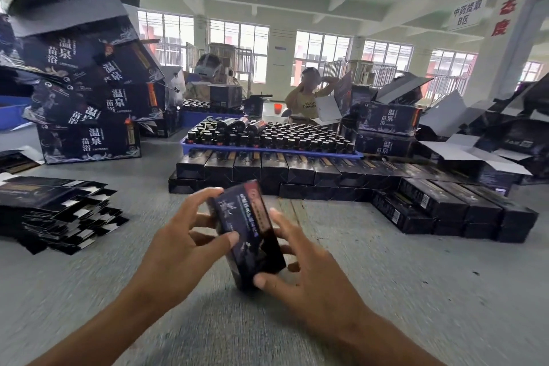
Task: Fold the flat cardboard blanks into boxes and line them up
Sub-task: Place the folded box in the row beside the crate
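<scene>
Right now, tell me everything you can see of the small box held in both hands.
The small box is dark printed cardboard with pale lettering and a reddish strip along one long edge. It looks already folded into shape, long and narrow, and tilts with its top end away from the person, above the grey table. The left hand grips its left side, thumb across the front. The right hand holds the right side and the near end. Motion blur hides the print details.

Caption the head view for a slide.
Both hands, left and right, grip a dark box before rows of folded boxes.
</scene>
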`<state>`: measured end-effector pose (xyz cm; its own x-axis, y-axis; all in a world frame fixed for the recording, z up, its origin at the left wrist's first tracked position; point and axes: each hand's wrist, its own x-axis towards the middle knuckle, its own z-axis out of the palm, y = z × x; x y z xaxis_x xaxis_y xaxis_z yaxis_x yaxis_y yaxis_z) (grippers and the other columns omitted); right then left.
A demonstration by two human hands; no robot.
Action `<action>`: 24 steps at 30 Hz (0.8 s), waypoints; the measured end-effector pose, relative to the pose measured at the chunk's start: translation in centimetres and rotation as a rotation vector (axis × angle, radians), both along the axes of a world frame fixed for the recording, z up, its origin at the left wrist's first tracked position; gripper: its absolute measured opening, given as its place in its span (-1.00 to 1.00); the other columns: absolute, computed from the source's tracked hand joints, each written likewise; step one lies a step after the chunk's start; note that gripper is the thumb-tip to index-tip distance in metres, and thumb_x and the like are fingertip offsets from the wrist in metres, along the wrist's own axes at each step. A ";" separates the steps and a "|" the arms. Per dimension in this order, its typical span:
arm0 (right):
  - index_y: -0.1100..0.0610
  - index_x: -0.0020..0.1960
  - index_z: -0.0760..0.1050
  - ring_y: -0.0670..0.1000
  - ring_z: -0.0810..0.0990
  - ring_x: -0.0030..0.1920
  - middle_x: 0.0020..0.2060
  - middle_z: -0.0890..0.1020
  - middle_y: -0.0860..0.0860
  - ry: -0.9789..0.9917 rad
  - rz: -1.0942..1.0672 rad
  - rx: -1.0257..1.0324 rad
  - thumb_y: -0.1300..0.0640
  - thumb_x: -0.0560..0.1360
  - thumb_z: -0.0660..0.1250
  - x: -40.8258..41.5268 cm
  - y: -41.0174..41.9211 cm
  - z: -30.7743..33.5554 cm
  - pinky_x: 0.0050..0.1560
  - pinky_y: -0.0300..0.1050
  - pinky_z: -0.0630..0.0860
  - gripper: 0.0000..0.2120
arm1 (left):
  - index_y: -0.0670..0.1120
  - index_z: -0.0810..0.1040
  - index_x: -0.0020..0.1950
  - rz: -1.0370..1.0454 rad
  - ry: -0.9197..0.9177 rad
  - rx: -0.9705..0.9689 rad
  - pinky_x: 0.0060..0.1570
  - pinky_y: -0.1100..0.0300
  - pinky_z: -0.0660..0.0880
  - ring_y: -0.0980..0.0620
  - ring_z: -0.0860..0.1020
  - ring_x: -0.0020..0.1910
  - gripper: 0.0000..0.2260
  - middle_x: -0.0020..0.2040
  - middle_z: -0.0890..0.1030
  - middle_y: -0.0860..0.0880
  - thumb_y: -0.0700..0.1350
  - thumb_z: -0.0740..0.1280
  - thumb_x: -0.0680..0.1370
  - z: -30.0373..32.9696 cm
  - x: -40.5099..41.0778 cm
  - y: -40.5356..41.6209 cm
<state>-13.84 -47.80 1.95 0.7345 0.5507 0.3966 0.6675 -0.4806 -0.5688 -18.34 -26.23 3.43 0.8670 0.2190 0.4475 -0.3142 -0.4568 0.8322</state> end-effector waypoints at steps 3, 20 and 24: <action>-0.30 0.53 0.04 -0.15 0.35 0.39 0.50 0.30 -0.20 -0.135 -0.023 -0.138 -0.36 0.43 0.31 -0.1 0.2 -0.3 0.43 -0.05 0.37 -0.23 | 0.41 0.44 0.11 0.009 0.070 -0.228 -0.20 0.13 0.65 0.03 0.71 -0.14 -0.50 0.01 0.67 -0.06 -0.14 0.53 0.46 -0.1 0.2 -0.4; 0.04 0.34 0.39 0.04 0.55 -0.05 0.12 0.55 0.03 -0.102 -0.735 -0.186 -0.10 0.50 0.29 9.3 -8.1 3.2 -0.14 -0.10 0.48 -0.54 | 0.65 0.27 0.16 -0.033 0.203 0.473 -0.07 0.26 0.55 0.35 0.56 -0.06 -0.58 0.02 0.54 0.45 0.23 0.36 0.47 -3.6 0.5 -1.7; 0.09 0.29 0.41 0.18 0.57 0.09 0.14 0.58 0.11 -0.111 -0.961 -0.300 -0.13 0.51 0.30 13.7 -12.9 4.1 0.12 0.12 0.55 -0.56 | 0.66 0.21 0.22 -0.032 0.170 0.551 -0.12 0.31 0.54 0.36 0.54 -0.01 -0.56 0.11 0.46 0.51 0.48 0.09 0.34 -3.9 0.8 -1.7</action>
<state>-0.16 -60.74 6.07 0.8864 -0.1658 0.4321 -0.0352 -0.9551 -0.2943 -17.51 -27.90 -0.51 0.9389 -0.0346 0.3423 -0.2180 -0.8296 0.5141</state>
